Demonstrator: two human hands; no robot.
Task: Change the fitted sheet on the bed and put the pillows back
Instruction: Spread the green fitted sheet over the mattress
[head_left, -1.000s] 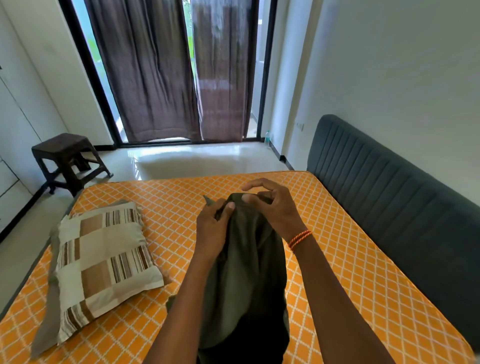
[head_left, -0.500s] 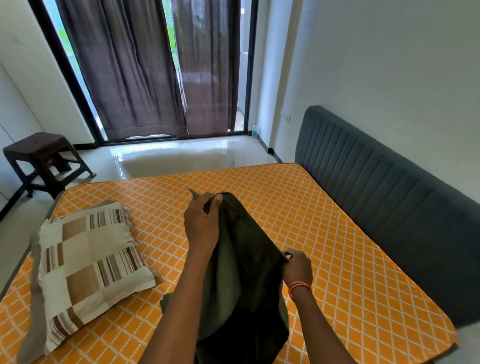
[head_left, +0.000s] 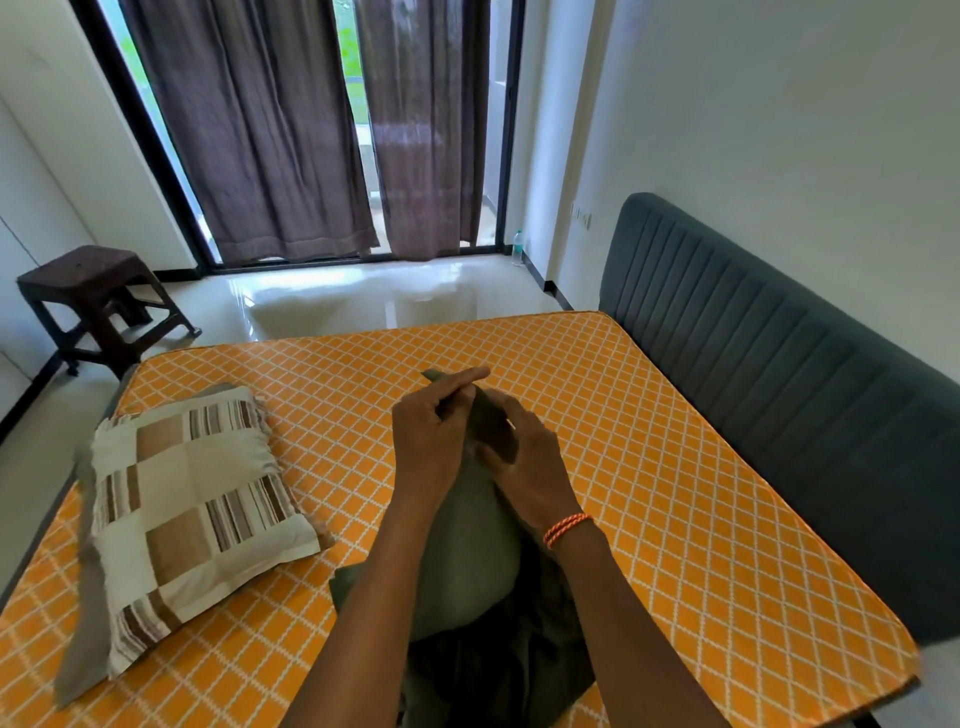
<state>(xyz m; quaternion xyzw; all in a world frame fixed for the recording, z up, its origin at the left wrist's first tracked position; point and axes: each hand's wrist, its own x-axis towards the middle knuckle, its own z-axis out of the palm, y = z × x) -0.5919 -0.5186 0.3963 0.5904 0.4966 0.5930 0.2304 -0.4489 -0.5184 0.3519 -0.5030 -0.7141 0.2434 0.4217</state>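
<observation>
A bare mattress (head_left: 675, 467) with an orange and white lattice cover fills the middle of the view. A dark olive-green sheet (head_left: 467, 551) hangs bunched over it in front of me. My left hand (head_left: 431, 436) pinches the sheet's top edge between thumb and fingers. My right hand (head_left: 524, 467), with an orange thread on the wrist, grips the same edge just to the right. A brown and cream checked pillow (head_left: 192, 514) lies on the mattress at the left, on top of a grey cloth (head_left: 85, 644).
A dark grey padded headboard (head_left: 779, 395) runs along the mattress's right side against the white wall. A dark brown stool (head_left: 93, 296) stands on the glossy floor at the far left. Brown curtains (head_left: 311, 130) cover the glass door beyond; a small bottle (head_left: 518, 247) stands by the wall.
My right hand has come up from low on the sheet's right edge to the top, beside my left hand. The view has swung a little to the left.
</observation>
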